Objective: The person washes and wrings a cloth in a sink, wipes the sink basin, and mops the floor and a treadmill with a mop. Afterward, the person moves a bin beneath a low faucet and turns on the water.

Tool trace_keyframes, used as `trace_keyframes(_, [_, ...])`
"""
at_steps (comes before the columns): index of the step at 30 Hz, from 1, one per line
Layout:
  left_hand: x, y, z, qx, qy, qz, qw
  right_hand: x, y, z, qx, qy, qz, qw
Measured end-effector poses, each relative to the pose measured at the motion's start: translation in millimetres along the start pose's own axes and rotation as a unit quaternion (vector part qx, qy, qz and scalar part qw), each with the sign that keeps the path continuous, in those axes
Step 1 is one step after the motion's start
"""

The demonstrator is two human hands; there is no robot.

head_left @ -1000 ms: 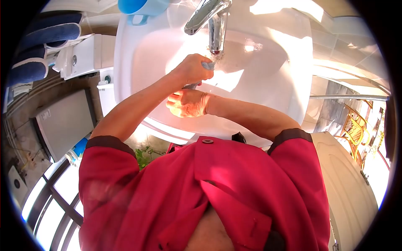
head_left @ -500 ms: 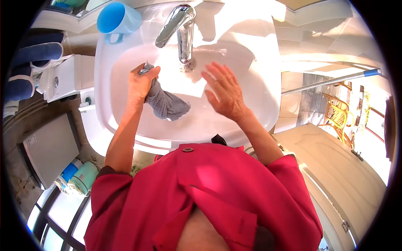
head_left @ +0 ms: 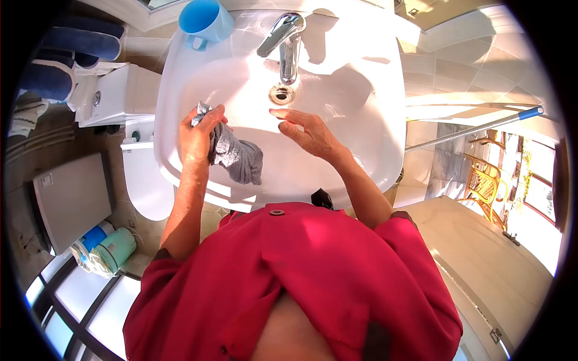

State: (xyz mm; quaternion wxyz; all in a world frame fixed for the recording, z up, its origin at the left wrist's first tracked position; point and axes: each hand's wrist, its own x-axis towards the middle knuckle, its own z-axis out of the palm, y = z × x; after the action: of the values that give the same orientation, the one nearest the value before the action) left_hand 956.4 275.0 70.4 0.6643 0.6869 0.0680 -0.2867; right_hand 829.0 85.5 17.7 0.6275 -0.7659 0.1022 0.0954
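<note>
My left hand [head_left: 197,133] is closed around a bunched grey cloth [head_left: 238,157], whose loose end hangs down to the right over the white sink [head_left: 301,162]. Empty, my right hand [head_left: 308,133] hovers above the basin with its fingers stretched out toward the left, apart from the cloth. Just beyond the right fingertips lies the round drain [head_left: 281,94]. Over the drain stands a chrome faucet [head_left: 289,57] with its lever pointing to the left; no running water shows.
A light blue mug [head_left: 208,24] stands on the sink's back left corner. To the left are a white toilet [head_left: 126,90] and dark blue rolls of fabric [head_left: 84,42]. A pole with a blue end [head_left: 530,112] slants at the right, near a beige door [head_left: 481,253].
My right hand has lowered and turned, its fingers swinging from pointing up to pointing left. The left hand keeps its hold on the cloth. The view has shifted, and the drain now shows fully.
</note>
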Motion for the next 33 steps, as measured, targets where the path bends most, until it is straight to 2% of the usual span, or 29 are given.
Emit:
trace_keyframes(1, [-2, -4, 1, -0.03, -0.004, -0.006, 1.0, -9, -19, 13, 0.071, -0.044, -0.018, 0.996])
trace_keyframes(3, [-15, -7, 8, -0.082, -0.007, -0.033, 0.996, -16, -24, 46, 0.092, -0.035, -0.109, 0.989])
trace_keyframes(4, [-18, -13, 11, -0.094, -0.018, -0.03, 0.995, -17, -24, 58, 0.004, -0.022, -0.122, 0.992])
trace_keyframes(6, [-17, -27, 11, -0.115, -0.059, -0.029, 0.991, -26, -38, 57, 0.147, -0.019, 0.021, 0.989])
trace_keyframes(7, [-18, -34, 7, -0.165, -0.121, -0.033, 0.978, -29, -36, 53, 0.159, 0.005, 0.032, 0.987])
trace_keyframes(9, [-20, -40, 0, -0.147, -0.165, 0.011, 0.975, -43, -33, 28, 0.246, 0.047, 0.029, 0.968])
trace_keyframes(10, [-17, -42, -13, -0.111, -0.192, 0.031, 0.975, -57, -46, 9, 0.32, 0.08, -0.011, 0.944])
trace_keyframes(12, [-13, -40, -30, -0.048, -0.133, 0.048, 0.989, -93, -21, -49, 0.405, 0.057, -0.054, 0.911])
trace_keyframes(15, [1, -51, -66, 0.098, -0.066, 0.093, 0.989, -121, -4, -109, 0.367, 0.156, -0.068, 0.914])
trace_keyframes(16, [5, -56, -77, 0.146, -0.054, 0.117, 0.981, -117, 0, -120, 0.196, 0.302, -0.034, 0.933])
trace_keyframes(17, [10, -58, -83, 0.188, -0.039, 0.145, 0.97, -109, 1, -134, 0.013, 0.431, -0.002, 0.902])
trace_keyframes(18, [7, -55, -84, 0.217, -0.01, 0.181, 0.959, -107, -9, -142, -0.054, 0.451, -0.009, 0.891])
trace_keyframes(19, [1, -53, -87, 0.249, 0.02, 0.21, 0.945, -101, -19, -147, 0.04, 0.465, -0.086, 0.88])
trace_keyframes(20, [2, -59, -95, 0.282, 0.041, 0.254, 0.924, -93, -34, -150, 0.001, 0.481, -0.146, 0.865])
trace_keyframes(21, [1, -63, -100, 0.32, 0.052, 0.254, 0.911, -79, -40, -156, -0.077, 0.448, -0.198, 0.868])
trace_keyframes(22, [0, -66, -104, 0.36, 0.06, 0.254, 0.896, -65, -46, -163, -0.203, 0.404, -0.12, 0.884])
trace_keyframes(23, [-2, -67, -105, 0.397, 0.067, 0.256, 0.879, -34, -50, -157, -0.339, 0.402, -0.205, 0.825])
trace_keyframes(25, [-7, -69, -101, 0.448, 0.056, 0.288, 0.844, 10, 5, -173, -0.49, 0.274, -0.183, 0.807])
trace_keyframes(26, [-7, -74, -102, 0.465, 0.051, 0.312, 0.827, 25, 25, -158, -0.461, 0.291, -0.104, 0.832])
trace_keyframes(29, [-8, -84, -106, 0.49, 0.036, 0.369, 0.789, 15, 38, -142, -0.461, 0.36, -0.184, 0.79])
trace_keyframes(33, [-7, -83, -109, 0.488, 0.021, 0.39, 0.781, -61, 46, -101, -0.497, 0.383, -0.065, 0.775])
